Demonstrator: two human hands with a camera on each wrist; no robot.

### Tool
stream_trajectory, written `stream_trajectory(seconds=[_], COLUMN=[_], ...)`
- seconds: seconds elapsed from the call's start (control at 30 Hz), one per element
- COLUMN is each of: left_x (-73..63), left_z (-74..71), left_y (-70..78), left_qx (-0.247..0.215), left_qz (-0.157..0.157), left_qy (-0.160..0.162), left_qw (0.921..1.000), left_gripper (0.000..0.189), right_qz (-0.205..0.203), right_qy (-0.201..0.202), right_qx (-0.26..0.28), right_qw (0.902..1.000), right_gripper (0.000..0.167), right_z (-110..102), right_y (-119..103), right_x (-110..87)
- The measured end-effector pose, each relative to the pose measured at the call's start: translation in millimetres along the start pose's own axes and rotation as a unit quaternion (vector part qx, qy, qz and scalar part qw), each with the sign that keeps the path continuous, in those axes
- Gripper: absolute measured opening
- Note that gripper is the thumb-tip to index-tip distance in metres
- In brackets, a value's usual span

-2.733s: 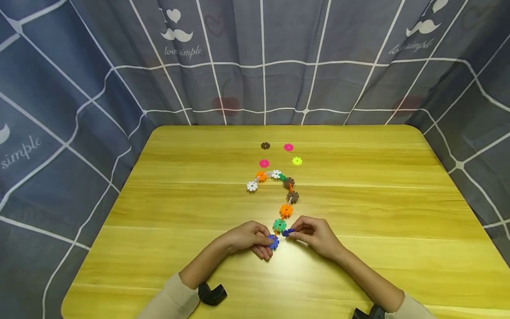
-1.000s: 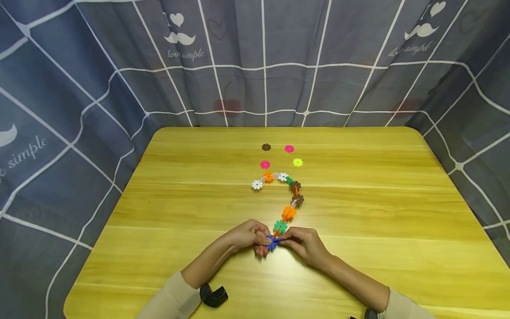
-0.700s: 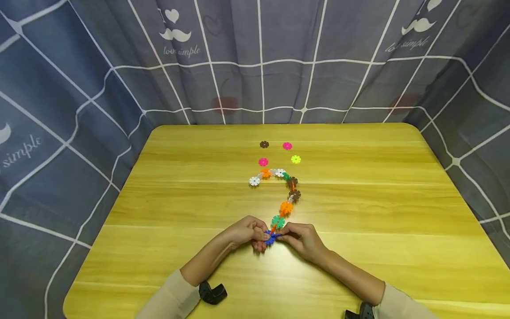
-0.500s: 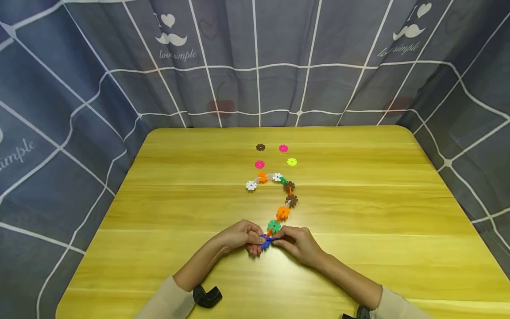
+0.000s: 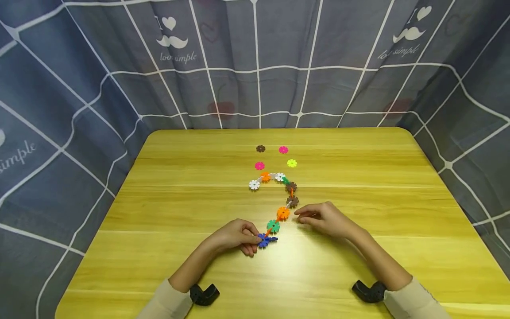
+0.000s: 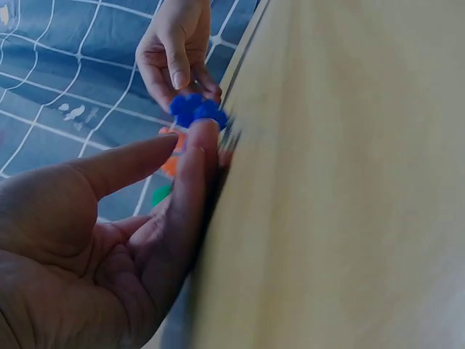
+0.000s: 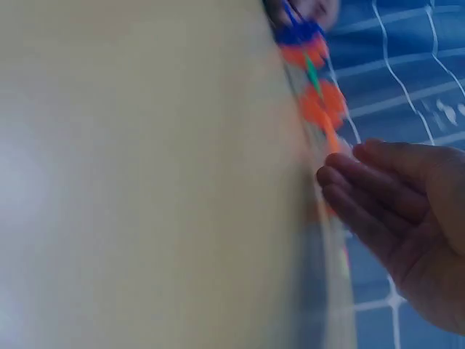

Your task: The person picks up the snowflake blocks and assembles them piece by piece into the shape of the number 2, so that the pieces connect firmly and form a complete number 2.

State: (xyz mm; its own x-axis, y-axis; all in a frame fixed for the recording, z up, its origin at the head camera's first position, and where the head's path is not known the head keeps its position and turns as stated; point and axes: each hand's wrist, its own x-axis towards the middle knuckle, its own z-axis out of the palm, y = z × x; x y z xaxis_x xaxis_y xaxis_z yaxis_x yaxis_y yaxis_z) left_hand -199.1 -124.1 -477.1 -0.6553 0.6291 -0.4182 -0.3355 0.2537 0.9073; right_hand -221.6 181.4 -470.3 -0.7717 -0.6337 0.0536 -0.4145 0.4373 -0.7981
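Observation:
A curved chain of interlocking snowflake discs lies on the table, with orange (image 5: 283,213), green (image 5: 273,226), brown and white discs in it. At its near end is a blue disc (image 5: 263,240), with a dark blue disc (image 5: 273,239) joined edge-on to its right side. My left hand (image 5: 239,237) pinches the blue disc at its left edge; both blue discs (image 6: 195,109) show beyond the fingertips in the left wrist view. My right hand (image 5: 324,218) holds nothing. Its loosely bent fingers are to the right of the orange disc, apart from the chain.
Loose discs lie beyond the chain: brown (image 5: 260,149), two pink (image 5: 283,149), and yellow-green (image 5: 292,163). A white disc (image 5: 254,184) ends the chain's far end. A grey-blue checked curtain (image 5: 279,57) hangs round the wooden table (image 5: 179,199).
The right hand brought the dark blue disc against the blue one, then let go and moved up and right. The dark blue disc stays attached. The left hand keeps its place.

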Motion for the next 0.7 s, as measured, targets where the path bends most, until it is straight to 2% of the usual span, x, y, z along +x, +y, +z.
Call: stream_trajectory(seconds=[0.1, 0.23, 0.3, 0.37, 0.47, 0.57, 0.63, 0.7], left_x=[-3.0, -5.3, -6.8, -7.6, -7.3, -4.1, -2.0, -0.3], left_z=[-7.4, -15.3, -16.1, -14.6, -8.7, -1.3, 2.8, 5.6], left_y=[3.2, 8.0, 10.3, 11.2, 9.6, 3.9, 0.3, -2.5], left_qx=[0.058, 0.133, 0.152, 0.156, 0.121, 0.054, 0.008, -0.031], left_qz=[0.011, 0.023, 0.023, 0.015, -0.004, -0.020, -0.025, -0.023], left_qy=[0.018, 0.046, 0.051, 0.041, 0.010, -0.011, -0.007, 0.002], left_qw=[0.9981, 0.9898, 0.9868, 0.9868, 0.9926, 0.9983, 0.9996, 0.9992], left_gripper=[0.016, 0.016, 0.018, 0.020, 0.024, 0.023, 0.020, 0.017], right_qz=[0.017, 0.030, 0.027, 0.019, 0.005, -0.006, -0.019, -0.040], right_qy=[-0.002, 0.017, 0.029, 0.021, -0.055, -0.126, -0.120, -0.081], right_qx=[-0.004, -0.018, -0.023, -0.018, 0.007, 0.018, 0.004, -0.005], right_qw=[0.9998, 0.9993, 0.9989, 0.9994, 0.9984, 0.9918, 0.9925, 0.9959], right_gripper=[0.026, 0.023, 0.019, 0.016, 0.013, 0.016, 0.019, 0.019], right_z=[-21.2, -41.3, -46.4, -46.1, -31.3, 0.2, 24.6, 45.5], right_y=[6.7, 11.0, 10.3, 7.4, -4.3, -19.6, -26.7, -30.0], right_x=[8.9, 25.7, 33.0, 37.0, 35.1, 26.6, 21.1, 17.0])
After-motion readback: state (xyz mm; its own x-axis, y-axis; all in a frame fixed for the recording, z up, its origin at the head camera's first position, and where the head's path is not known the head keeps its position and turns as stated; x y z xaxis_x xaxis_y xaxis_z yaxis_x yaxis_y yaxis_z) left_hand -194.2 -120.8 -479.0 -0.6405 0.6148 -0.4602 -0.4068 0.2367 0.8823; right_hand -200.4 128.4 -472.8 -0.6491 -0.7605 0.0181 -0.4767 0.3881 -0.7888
